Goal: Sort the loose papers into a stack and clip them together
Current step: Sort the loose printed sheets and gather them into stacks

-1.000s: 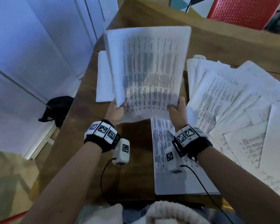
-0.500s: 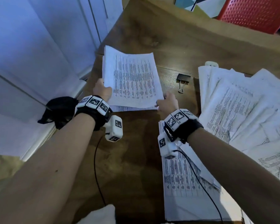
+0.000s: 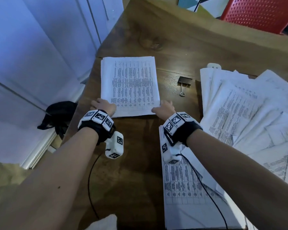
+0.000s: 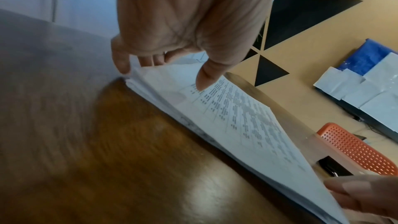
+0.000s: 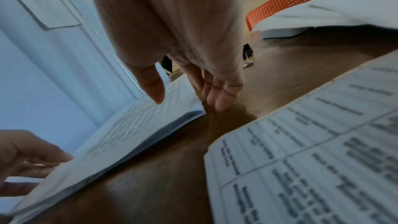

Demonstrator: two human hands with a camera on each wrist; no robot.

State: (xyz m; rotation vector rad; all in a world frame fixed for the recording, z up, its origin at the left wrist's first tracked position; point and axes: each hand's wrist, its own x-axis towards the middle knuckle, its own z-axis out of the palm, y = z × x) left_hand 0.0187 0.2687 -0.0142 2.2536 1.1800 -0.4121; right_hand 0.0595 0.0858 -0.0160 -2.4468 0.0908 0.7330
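A stack of printed papers (image 3: 130,83) lies flat on the left of the wooden table (image 3: 140,163). My left hand (image 3: 103,106) is at its near left corner. In the left wrist view the thumb presses on the top sheet (image 4: 237,117) and the fingers reach under the slightly lifted sheets. My right hand (image 3: 163,107) is at the near right corner. Its fingers (image 5: 217,101) lie straight beside the stack's (image 5: 133,125) edge on the table, with the thumb just above the paper. A black binder clip (image 3: 184,81) lies to the right of the stack.
Many loose printed sheets (image 3: 239,113) are fanned over the right of the table, and more sheets (image 3: 189,188) lie under my right forearm. A red chair (image 3: 259,12) stands beyond the far edge. The table's left edge runs close by my left hand, with a black object (image 3: 60,117) on the floor.
A second ago both hands held a sheaf upright above the table. They have lowered it forward and left onto the stack, where it now lies flat. The binder clip has come into view.
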